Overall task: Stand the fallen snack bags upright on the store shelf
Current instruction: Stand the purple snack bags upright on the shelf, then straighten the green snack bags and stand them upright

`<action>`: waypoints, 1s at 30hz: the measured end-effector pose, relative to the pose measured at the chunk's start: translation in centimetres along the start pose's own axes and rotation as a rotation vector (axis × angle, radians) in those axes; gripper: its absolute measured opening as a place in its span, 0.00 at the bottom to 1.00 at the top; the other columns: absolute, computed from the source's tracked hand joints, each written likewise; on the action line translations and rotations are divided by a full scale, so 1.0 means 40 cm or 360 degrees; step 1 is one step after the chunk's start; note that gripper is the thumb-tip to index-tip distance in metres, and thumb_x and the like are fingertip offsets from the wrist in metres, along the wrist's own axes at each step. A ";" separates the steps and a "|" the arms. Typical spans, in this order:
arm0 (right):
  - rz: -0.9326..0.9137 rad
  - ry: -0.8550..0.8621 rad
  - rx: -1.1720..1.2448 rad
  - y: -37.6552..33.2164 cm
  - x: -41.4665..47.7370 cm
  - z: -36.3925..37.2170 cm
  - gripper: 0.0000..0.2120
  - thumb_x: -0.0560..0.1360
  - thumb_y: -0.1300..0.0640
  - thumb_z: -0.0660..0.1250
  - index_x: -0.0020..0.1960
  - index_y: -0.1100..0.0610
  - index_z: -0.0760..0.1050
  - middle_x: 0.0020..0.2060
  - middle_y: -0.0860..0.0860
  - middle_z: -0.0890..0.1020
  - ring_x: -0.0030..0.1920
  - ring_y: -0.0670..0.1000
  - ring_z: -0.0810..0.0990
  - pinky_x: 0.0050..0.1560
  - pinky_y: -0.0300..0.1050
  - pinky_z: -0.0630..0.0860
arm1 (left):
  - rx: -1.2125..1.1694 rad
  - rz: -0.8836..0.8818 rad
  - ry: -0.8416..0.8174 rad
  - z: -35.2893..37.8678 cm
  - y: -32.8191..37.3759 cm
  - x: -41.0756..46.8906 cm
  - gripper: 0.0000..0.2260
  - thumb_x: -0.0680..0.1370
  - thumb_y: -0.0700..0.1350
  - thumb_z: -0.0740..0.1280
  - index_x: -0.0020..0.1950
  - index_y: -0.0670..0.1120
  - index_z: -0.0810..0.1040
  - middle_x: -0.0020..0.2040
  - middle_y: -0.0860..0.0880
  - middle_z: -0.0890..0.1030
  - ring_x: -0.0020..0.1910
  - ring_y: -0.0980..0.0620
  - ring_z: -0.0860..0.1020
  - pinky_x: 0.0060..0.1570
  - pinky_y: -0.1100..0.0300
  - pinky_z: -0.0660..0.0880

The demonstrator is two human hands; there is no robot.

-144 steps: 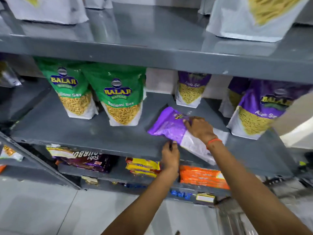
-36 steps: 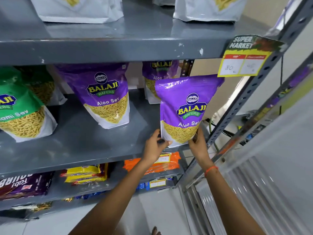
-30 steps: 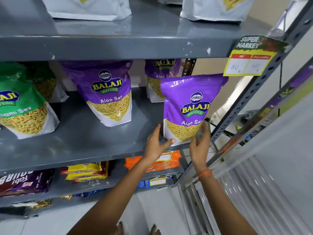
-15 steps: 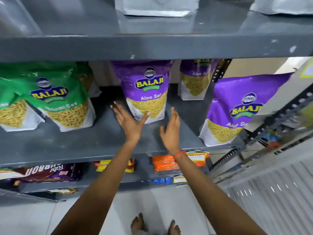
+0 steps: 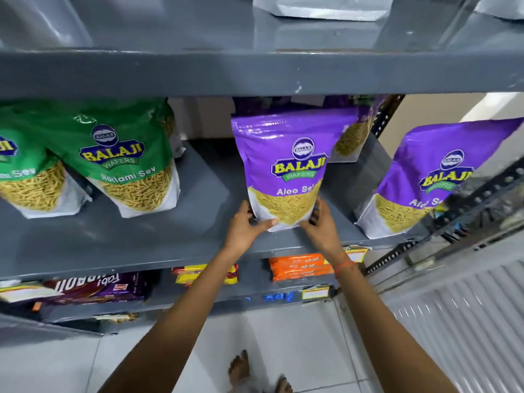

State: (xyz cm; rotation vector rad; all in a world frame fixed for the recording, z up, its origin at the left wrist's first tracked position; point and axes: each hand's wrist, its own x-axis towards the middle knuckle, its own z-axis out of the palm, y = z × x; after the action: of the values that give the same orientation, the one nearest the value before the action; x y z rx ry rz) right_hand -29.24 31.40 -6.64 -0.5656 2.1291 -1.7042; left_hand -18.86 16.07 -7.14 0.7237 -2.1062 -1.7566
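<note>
A purple Aloo Sev bag (image 5: 289,168) stands upright in the middle of the grey shelf (image 5: 175,239), near its front edge. My left hand (image 5: 245,228) grips its lower left corner, thumb across the front. My right hand (image 5: 321,226) holds its lower right corner. A second purple Aloo Sev bag (image 5: 431,180) stands upright at the shelf's right end. Two green sev bags (image 5: 124,160) stand upright on the left. Another purple bag (image 5: 353,131) stands behind the held one, partly hidden.
An upper grey shelf (image 5: 255,69) hangs close above the bag tops, with white bag bottoms on it. Below lie flat packs: purple (image 5: 96,287), yellow (image 5: 207,275), orange (image 5: 300,268). A perforated metal upright (image 5: 467,211) bounds the right side. My bare feet stand on white tiles.
Both hands left the rightmost purple bag, moved left with fingers spread, and now grip the bottom corners of the middle purple bag, which sits closer to the shelf's front edge.
</note>
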 end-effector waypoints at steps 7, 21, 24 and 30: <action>-0.0018 -0.0012 0.0005 0.017 -0.119 -0.035 0.30 0.69 0.74 0.66 0.67 0.61 0.61 0.61 0.58 0.74 0.60 0.54 0.75 0.56 0.34 0.75 | 0.0040 0.0024 -0.0070 0.018 -0.017 -0.102 0.26 0.66 0.49 0.76 0.60 0.51 0.71 0.57 0.50 0.81 0.56 0.52 0.79 0.56 0.56 0.76; -0.1172 0.0389 -0.0631 -0.173 -0.266 0.164 0.23 0.71 0.65 0.57 0.65 0.58 0.67 0.64 0.53 0.67 0.66 0.51 0.66 0.71 0.36 0.58 | 0.0415 0.0421 0.0702 -0.100 0.071 -0.233 0.36 0.73 0.55 0.67 0.75 0.52 0.50 0.77 0.49 0.58 0.73 0.55 0.59 0.71 0.61 0.57; -0.1164 0.0164 -0.0651 -0.218 -0.258 0.271 0.23 0.72 0.65 0.57 0.66 0.58 0.65 0.65 0.57 0.69 0.67 0.52 0.66 0.72 0.41 0.61 | 0.0411 0.0457 0.0930 -0.196 0.066 -0.225 0.35 0.75 0.53 0.66 0.75 0.46 0.50 0.77 0.45 0.57 0.75 0.49 0.57 0.74 0.55 0.55; -0.0595 -0.0296 -0.0615 -0.236 -0.159 0.529 0.30 0.70 0.68 0.64 0.70 0.66 0.58 0.70 0.63 0.64 0.72 0.60 0.62 0.72 0.47 0.57 | 0.0404 0.0159 0.1067 -0.470 -0.043 -0.176 0.44 0.71 0.50 0.71 0.74 0.38 0.46 0.77 0.39 0.51 0.76 0.44 0.51 0.74 0.53 0.51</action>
State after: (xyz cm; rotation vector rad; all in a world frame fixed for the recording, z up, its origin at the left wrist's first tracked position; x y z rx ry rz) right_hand -12.21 15.15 -1.76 -1.2473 2.3306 -1.3349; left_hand -2.72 4.35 -4.35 1.0707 -1.8499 -0.9979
